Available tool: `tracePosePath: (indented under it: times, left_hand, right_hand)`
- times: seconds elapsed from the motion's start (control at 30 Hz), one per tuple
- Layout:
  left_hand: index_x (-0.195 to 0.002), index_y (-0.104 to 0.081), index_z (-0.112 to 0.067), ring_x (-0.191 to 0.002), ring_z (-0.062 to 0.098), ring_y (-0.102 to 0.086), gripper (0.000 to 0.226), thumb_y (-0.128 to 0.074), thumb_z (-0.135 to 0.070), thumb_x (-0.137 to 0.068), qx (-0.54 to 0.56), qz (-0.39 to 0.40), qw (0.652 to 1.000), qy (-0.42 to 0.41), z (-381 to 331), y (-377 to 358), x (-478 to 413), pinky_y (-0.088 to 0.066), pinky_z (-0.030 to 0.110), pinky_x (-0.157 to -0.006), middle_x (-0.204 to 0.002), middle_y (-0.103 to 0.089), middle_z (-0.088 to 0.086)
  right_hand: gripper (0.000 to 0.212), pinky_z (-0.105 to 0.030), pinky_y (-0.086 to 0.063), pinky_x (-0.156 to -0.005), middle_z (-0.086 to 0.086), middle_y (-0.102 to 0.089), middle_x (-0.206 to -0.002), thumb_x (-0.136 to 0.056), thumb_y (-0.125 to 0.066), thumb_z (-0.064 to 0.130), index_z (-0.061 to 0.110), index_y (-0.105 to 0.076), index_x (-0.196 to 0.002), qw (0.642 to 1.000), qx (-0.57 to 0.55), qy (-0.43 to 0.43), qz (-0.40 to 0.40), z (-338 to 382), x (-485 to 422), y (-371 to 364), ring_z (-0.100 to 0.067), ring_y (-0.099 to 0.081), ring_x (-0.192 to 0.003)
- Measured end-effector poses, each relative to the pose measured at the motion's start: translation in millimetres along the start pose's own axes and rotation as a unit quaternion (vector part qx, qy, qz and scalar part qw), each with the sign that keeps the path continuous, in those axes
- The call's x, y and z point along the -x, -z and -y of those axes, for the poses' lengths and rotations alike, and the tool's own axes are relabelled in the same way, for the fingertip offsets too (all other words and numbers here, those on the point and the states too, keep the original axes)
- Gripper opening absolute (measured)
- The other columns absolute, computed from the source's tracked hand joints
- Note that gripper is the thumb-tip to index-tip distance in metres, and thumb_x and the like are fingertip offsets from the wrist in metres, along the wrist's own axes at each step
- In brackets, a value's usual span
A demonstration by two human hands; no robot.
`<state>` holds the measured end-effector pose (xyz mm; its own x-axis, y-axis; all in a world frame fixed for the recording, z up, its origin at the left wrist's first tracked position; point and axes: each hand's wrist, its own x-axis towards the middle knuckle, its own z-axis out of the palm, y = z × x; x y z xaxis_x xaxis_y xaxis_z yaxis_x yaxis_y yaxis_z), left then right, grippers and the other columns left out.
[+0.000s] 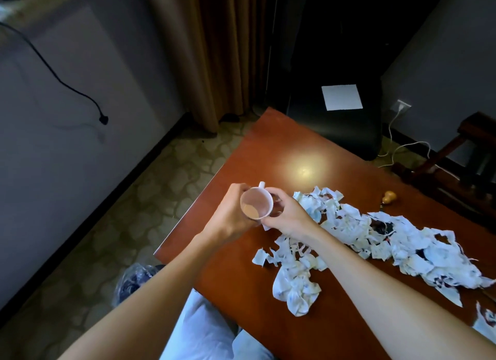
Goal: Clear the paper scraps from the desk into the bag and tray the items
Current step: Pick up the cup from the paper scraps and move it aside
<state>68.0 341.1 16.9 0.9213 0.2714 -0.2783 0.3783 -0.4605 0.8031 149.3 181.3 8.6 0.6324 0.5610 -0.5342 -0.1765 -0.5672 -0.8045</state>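
A small white cup [256, 205] with a handle at its far side is held above the left part of the reddish wooden desk [281, 150]. My left hand [228, 217] grips the cup from the left. My right hand [287, 214] holds it from the right with curled fingers and also seems to pinch a scrap beneath it. A long heap of torn white and blue paper scraps [375, 239] spreads across the desk to the right. A clear plastic bag [134, 279] lies on the floor by my left knee.
A small tan gourd-shaped item [389, 196] sits at the desk's far right edge. A dark chair with a white sheet [342, 97] stands beyond the desk. A wooden rack [472, 150] and white cable lie at the right. Curtain and wall at the left.
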Motion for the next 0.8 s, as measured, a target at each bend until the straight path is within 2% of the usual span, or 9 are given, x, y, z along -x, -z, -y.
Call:
tracePosePath:
  times: [0.07,0.2,0.37,0.5,0.57,0.67,0.8]
  left_hand:
    - [-0.109,-0.044,-0.032,-0.096,0.006,-0.052,0.066,-0.088,-0.027,-0.061,0.001,-0.009,1.0,0.006,9.6,1.6,-6.1,-0.047,0.022,-0.071,-0.114,-0.045,-0.01]
    - [-0.113,-0.045,-0.032,-0.099,0.005,-0.052,0.066,-0.088,-0.035,-0.062,-0.011,-0.009,1.0,0.008,29.7,4.9,-14.7,-0.047,0.021,-0.074,-0.116,-0.045,-0.011]
    - [-0.118,-0.045,-0.027,-0.103,0.011,-0.052,0.067,-0.087,-0.033,-0.065,-0.014,-0.008,1.0,-0.003,45.8,7.2,-17.3,-0.052,0.037,-0.082,-0.118,-0.045,-0.009]
    - [-0.117,-0.044,-0.03,-0.103,0.013,-0.052,0.066,-0.086,-0.035,-0.066,-0.02,-0.011,1.0,-0.002,52.5,6.2,-18.2,-0.052,0.041,-0.082,-0.117,-0.044,-0.011]
    - [-0.117,-0.044,-0.029,-0.101,0.013,-0.052,0.064,-0.085,-0.033,-0.067,-0.023,-0.008,1.0,-0.004,55.8,5.8,-19.5,-0.052,0.043,-0.08,-0.116,-0.044,-0.011]
    - [-0.12,-0.043,-0.029,-0.102,0.013,-0.051,0.068,-0.085,-0.032,-0.067,-0.041,-0.006,0.999,-0.005,59.7,4.3,-22.2,-0.053,0.043,-0.08,-0.118,-0.042,-0.012]
    - [-0.129,-0.038,-0.027,-0.11,0.015,-0.048,0.078,-0.087,-0.026,-0.069,-0.062,-0.002,0.998,-0.001,62.4,2.1,-24.2,-0.053,0.043,-0.085,-0.128,-0.038,-0.01]
  right_hand:
    - [0.071,-0.035,-0.055,-0.09,0.008,-0.056,-0.125,-0.058,-0.078,0.032,0.044,-0.051,-0.123,1.0,0.01,0.004,0.001,2.9,-10.0,-3.3,-0.01,-0.058,-0.113]
    - [0.069,-0.034,-0.053,-0.092,0.007,-0.055,-0.125,-0.067,-0.079,0.024,0.042,-0.049,-0.126,0.999,0.036,0.0,0.01,6.5,-24.3,-8.8,-0.014,-0.057,-0.113]
    - [0.067,-0.035,-0.054,-0.091,0.007,-0.053,-0.126,-0.07,-0.076,0.021,0.039,-0.049,-0.128,0.999,0.036,-0.008,0.016,7.0,-33.0,-17.6,-0.017,-0.057,-0.113]
    - [0.066,-0.037,-0.052,-0.095,0.013,-0.054,-0.127,-0.068,-0.073,0.027,0.044,-0.049,-0.127,0.999,0.043,-0.012,0.014,6.7,-36.6,-21.8,-0.011,-0.055,-0.116]
    - [0.065,-0.031,-0.05,-0.095,0.012,-0.053,-0.129,-0.073,-0.072,0.022,0.041,-0.048,-0.131,0.999,0.046,-0.016,0.013,6.8,-36.6,-22.2,-0.008,-0.052,-0.115]
    - [0.063,-0.016,-0.046,-0.085,0.01,-0.051,-0.134,-0.081,-0.07,0.014,0.035,-0.047,-0.136,0.999,0.042,-0.022,0.015,8.6,-36.0,-21.8,-0.002,-0.051,-0.112]
    - [0.066,-0.011,-0.044,-0.079,0.011,-0.048,-0.14,-0.083,-0.068,0.013,0.036,-0.043,-0.14,0.999,0.03,-0.027,0.015,12.0,-34.4,-23.7,-0.003,-0.051,-0.115]
